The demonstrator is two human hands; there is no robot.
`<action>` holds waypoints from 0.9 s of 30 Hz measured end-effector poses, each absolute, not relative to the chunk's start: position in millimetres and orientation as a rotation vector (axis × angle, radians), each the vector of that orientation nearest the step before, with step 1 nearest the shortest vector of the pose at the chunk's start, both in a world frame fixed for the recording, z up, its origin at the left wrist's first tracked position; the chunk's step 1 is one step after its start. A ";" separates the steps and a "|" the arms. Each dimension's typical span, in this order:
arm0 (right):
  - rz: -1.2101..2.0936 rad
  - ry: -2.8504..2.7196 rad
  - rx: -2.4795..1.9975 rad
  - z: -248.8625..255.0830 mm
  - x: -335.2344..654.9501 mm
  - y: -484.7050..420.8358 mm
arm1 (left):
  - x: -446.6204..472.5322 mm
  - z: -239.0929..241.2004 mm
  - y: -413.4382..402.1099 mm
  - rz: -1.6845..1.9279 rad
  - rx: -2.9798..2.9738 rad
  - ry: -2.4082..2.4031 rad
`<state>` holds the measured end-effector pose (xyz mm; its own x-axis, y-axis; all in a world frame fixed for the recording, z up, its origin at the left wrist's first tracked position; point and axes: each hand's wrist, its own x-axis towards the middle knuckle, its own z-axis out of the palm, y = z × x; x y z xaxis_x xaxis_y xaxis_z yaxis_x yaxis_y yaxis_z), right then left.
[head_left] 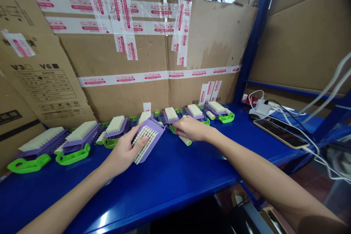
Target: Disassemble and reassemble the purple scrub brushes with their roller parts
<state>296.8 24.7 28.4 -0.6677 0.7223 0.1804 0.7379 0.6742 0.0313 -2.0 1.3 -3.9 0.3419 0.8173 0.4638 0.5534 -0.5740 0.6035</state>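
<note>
A purple brush head (157, 139) with cream bristles is tilted in my left hand (124, 150); the thumb lies over the bristles and the fingers are behind it. To its right, my right hand (190, 128) is closed low over the shelf, fingers curled down. A pale green roller (185, 140) sticks out beneath that hand, and a bright green plastic piece (172, 129) shows beside its fingertips. What the fingers grip is hidden. Just behind it stands another purple brush head (171, 114), bristles up.
Several similar brushes, such as this one (82, 133), line the back of the blue shelf (153, 197), with green handles (73, 155) in front. Taped cardboard (123, 53) walls the rear. Phones (281, 132), a white charger (261, 108) and cables lie at right by a blue post (253, 40).
</note>
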 end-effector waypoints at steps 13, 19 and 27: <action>0.072 -2.414 -0.697 23.6 280.6 7.8 | -3.1 -3.9 -1.4 1.047 2.158 1.141; 0.174 -2.427 -0.564 19.0 277.9 6.0 | -4.1 -6.8 1.7 1.036 2.170 1.111; 0.286 -2.420 -0.654 16.9 276.0 5.9 | 1.3 0.9 -1.5 1.130 2.187 1.163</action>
<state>276.0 5.9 16.9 -0.6928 0.5171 0.5027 0.3855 0.8547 -0.3478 1.3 -1.5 0.9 0.3211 0.8257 0.4638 0.4879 -0.5640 0.6663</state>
